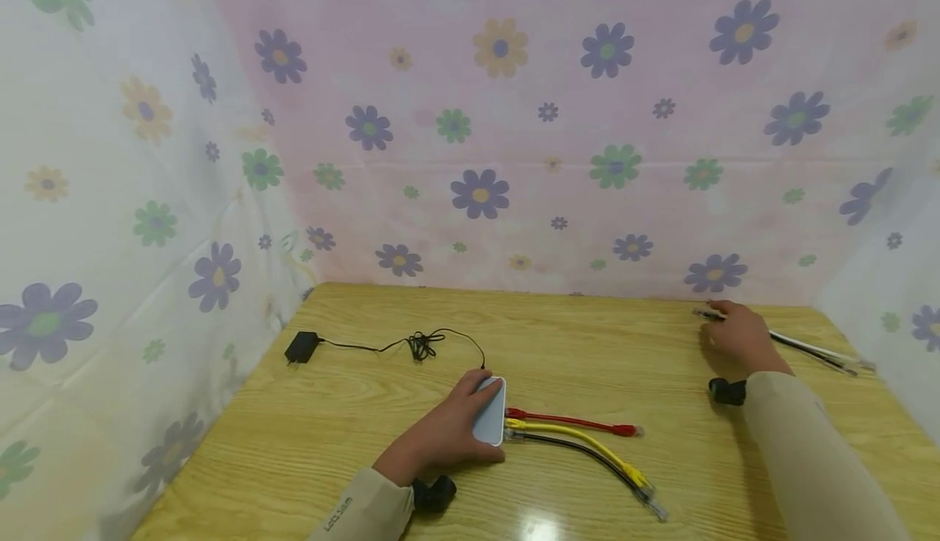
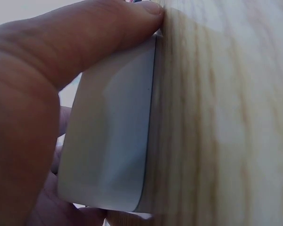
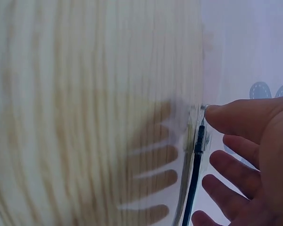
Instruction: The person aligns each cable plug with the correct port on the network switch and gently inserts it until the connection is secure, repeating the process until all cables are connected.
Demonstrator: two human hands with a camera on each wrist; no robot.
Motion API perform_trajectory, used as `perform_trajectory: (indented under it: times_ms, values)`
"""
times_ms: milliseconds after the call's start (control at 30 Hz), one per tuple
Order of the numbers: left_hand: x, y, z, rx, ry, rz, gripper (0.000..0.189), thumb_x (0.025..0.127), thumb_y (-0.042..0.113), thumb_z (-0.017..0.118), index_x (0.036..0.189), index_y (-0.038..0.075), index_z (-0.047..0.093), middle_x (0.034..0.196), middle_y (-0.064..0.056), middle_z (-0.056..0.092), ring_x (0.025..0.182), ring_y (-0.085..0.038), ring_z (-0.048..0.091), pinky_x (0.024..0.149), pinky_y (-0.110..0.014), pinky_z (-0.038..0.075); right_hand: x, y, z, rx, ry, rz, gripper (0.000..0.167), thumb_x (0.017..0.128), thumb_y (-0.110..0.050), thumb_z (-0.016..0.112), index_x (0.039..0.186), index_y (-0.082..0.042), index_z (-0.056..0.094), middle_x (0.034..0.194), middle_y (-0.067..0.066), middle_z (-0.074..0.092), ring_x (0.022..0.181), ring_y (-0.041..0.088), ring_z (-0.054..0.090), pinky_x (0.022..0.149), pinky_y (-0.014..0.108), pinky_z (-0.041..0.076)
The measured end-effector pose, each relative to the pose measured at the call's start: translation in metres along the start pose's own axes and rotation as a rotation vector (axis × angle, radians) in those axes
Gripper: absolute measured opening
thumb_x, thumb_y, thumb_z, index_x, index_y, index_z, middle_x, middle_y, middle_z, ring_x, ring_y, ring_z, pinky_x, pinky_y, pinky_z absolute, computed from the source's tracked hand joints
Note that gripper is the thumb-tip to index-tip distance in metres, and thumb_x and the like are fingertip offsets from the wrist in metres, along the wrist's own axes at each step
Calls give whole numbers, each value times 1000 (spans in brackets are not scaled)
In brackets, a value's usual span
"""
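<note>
My left hand grips a small white network switch across its width, thumb on the near side, fingers on the far one. In the left wrist view the switch lies against the wooden table. Red, yellow and black network cables extend rightward from its right side. At the back right, my right hand is over a black network cable and a white one. The right wrist view shows its fingers spread, the thumb tip beside the black cable's clear plug; contact is unclear.
A black power adapter lies at the table's left, its thin bundled cord running to the back of the switch. Flower-patterned cloth walls in the wooden table behind and on both sides.
</note>
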State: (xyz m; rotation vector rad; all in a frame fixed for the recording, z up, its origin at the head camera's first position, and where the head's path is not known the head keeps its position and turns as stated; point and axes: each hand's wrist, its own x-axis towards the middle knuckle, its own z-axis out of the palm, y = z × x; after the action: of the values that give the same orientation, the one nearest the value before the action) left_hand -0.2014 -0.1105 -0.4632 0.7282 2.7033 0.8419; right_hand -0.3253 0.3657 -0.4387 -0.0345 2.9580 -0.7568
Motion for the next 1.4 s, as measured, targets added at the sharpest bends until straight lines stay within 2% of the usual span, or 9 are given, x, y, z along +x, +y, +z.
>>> perform_trajectory:
  times_ms: [33,133,167,267,300,600,800,1067,1400]
  values:
    - [0,0,0,1,0,-1,99,76,50,78,155,22,26,160,-4,16,128,-26,41,83,-31,47,0,0,-1,-1,-7,3,66,95,-25,47,148,10,26,142,44,29,94,49,54,78,53,43]
    - [0,1,0,4,2,1,98,76,49,78,155,22,26,160,-4,17,128,-26,41,83,-31,47,0,1,-2,-19,-22,5,67,94,-25,47,147,11,26,141,45,29,98,51,53,81,55,43]
    - [0,1,0,8,2,0,98,76,50,78,155,22,26,160,-4,17,129,-26,40,83,-31,47,1,2,-2,-20,-30,8,67,94,-25,47,147,11,26,141,45,28,101,53,51,83,57,42]
    - [0,1,0,12,1,-3,99,76,50,78,155,23,26,161,-3,16,130,-26,40,83,-32,47,3,4,1,-41,-32,-1,65,94,-24,45,145,13,29,141,44,30,122,62,34,93,65,38]
    - [0,1,0,14,1,-4,99,76,50,78,155,23,26,161,-3,16,130,-26,40,83,-32,47,4,5,2,-49,-30,-5,64,94,-24,45,144,14,30,141,43,31,122,62,33,95,66,37]
    - [1,0,-1,0,-6,-6,99,76,51,78,155,24,25,161,-2,15,128,-26,40,82,-32,47,4,3,5,-156,-16,-16,57,95,-20,45,140,15,38,135,43,39,112,60,45,85,67,42]
    - [0,-1,0,0,-5,-6,99,76,52,77,156,24,24,161,-2,14,129,-26,40,82,-33,47,3,3,10,-196,-7,-17,44,96,-16,45,129,12,53,128,39,50,110,58,49,83,68,41]
    - [0,-4,1,2,-1,-4,100,76,53,77,156,26,23,161,-2,14,130,-26,40,83,-33,48,-2,-4,15,-192,25,7,37,95,-18,50,124,3,61,123,34,57,104,56,55,76,64,45]
    - [0,-4,3,9,7,2,100,76,53,77,156,24,24,161,-2,15,130,-25,40,84,-33,48,-10,-7,21,-173,53,-49,30,94,-16,55,116,1,65,114,30,62,100,53,57,73,65,41]
